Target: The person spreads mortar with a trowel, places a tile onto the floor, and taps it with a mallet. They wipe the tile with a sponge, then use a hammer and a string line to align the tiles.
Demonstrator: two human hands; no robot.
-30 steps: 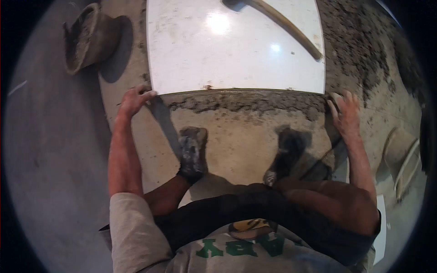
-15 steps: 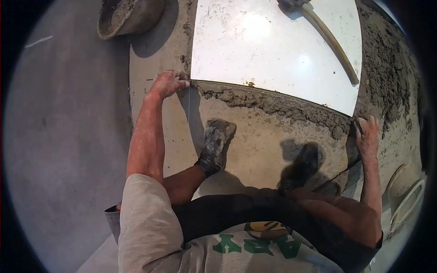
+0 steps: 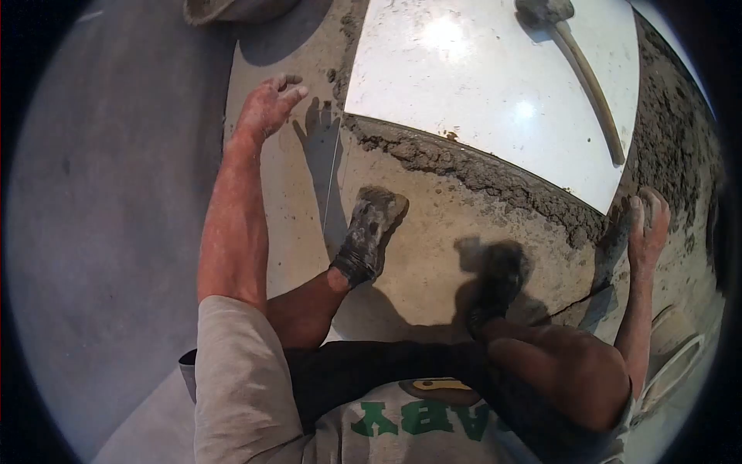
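A large white tile (image 3: 479, 85) lies on a bed of grey mortar (image 3: 464, 164), which shows along its near edge. My left hand (image 3: 272, 104) is raised left of the tile's near left corner, fingers apart and nothing in them. Beyond the tile's near right corner, my right hand (image 3: 649, 226) hangs with its fingers apart, empty and clear of the edge. A mallet (image 3: 587, 85) with a dark head and a curved wooden handle rests on the right part of the tile. A thin string (image 3: 332, 182) runs from near the left corner towards me.
A mortar-stained bucket (image 3: 239, 9) is at the top left. Rough mortar (image 3: 668, 131) spreads along the tile's right side. My feet in dark socks (image 3: 375, 224) stand on the dusty floor (image 3: 417, 271). Another bucket (image 3: 672, 348) lies at the lower right.
Both hands have come off the tile's near corners and moved outwards, with their fingers opened. The view has shifted and turned slightly, so the tile appears further right.
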